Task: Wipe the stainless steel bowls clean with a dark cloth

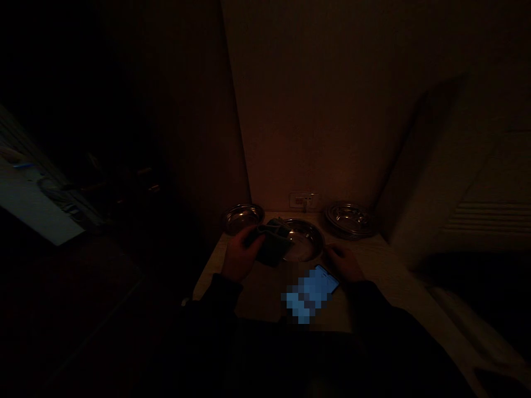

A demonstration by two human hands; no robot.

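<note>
The left hand (240,255) pinches a dark folded cloth (272,247) at the left edge of a metal bowl (305,247) on the bench (379,262). The cloth looks soft and light, easiest held by its folds; the bowl is probably stiff and slippery, best held by the rim. The right hand (345,263) curls beside that rim; whether its grip pinches it, I cannot tell. Darkness hides detail, and pixels mask the phone (311,293).
</note>
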